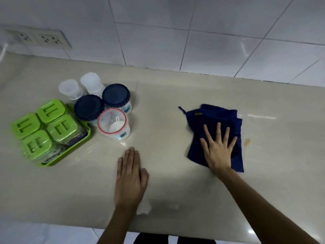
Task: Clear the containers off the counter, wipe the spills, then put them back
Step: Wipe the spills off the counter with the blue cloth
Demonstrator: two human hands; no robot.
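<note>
Head view, nearest first: the left hand [131, 178] is laid flat, palm down, on the beige counter [175, 199], its fingers straight and held together, nothing gripped. A small pale patch [144, 206] is seen beside its wrist; whether it is a spill or a glare cannot be told.

Farther out and to the right, the right hand [218, 148] is pressed flat on the blue cloth [233, 120], fingers spread wide and released, not clenched. The cloth is found under the palm and fingers and reaches beyond the fingertips toward the wall; its rumpled far edge is blurred. The right forearm is stretched out from the lower right corner. Just beside the cloth's right edge, a small orange-brown stain [247, 141] is seen on the counter.

To the left, well apart from both hands, the containers are grouped: a green tray [77, 147] bearing four green-lidded boxes [47, 127], a clear tub with a red rim [113, 124], two navy-lidded jars [102, 104], and behind them two translucent cups [80, 85]. Beyond, the white tiled wall [193, 32] and a double socket [39, 38] are seen.
</note>
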